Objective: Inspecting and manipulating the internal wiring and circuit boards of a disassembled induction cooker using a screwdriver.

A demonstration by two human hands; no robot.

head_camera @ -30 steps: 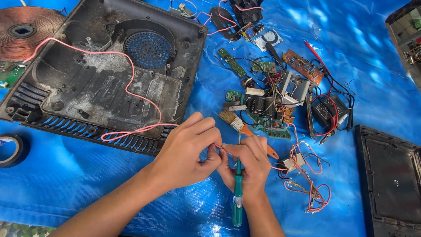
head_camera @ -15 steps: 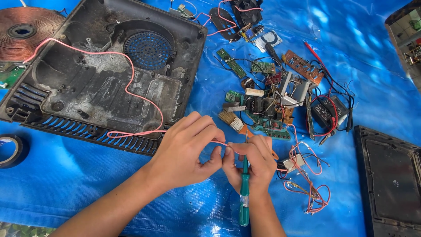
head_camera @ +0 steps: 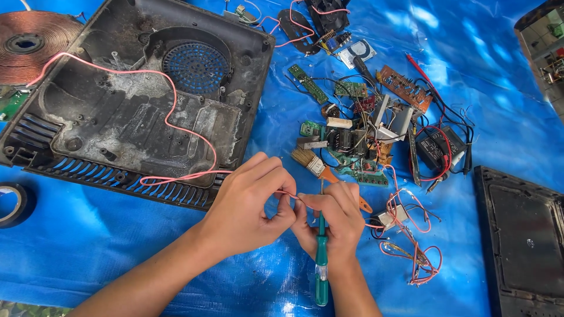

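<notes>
My left hand [head_camera: 249,205] pinches a thin pink wire [head_camera: 176,135] that trails back across the open black appliance housing [head_camera: 117,111]. My right hand [head_camera: 335,220] sits just right of it, fingers closed on the same wire's end and around a green-handled screwdriver [head_camera: 321,267], whose handle points down toward me. The two hands touch at the fingertips above the blue tarp [head_camera: 88,246]. Just beyond my right hand lies a small paintbrush [head_camera: 314,164] with an orange handle.
A heap of circuit boards and parts [head_camera: 364,141] lies right of centre, with loose red wires [head_camera: 405,240] below it. A copper coil [head_camera: 26,44] is top left, a tape roll [head_camera: 12,202] at the left edge, a black panel [head_camera: 523,235] at right.
Both hands stay together at the wire; the screwdriver has slipped slightly lower and the fingers have shifted their pinch on the wire end.
</notes>
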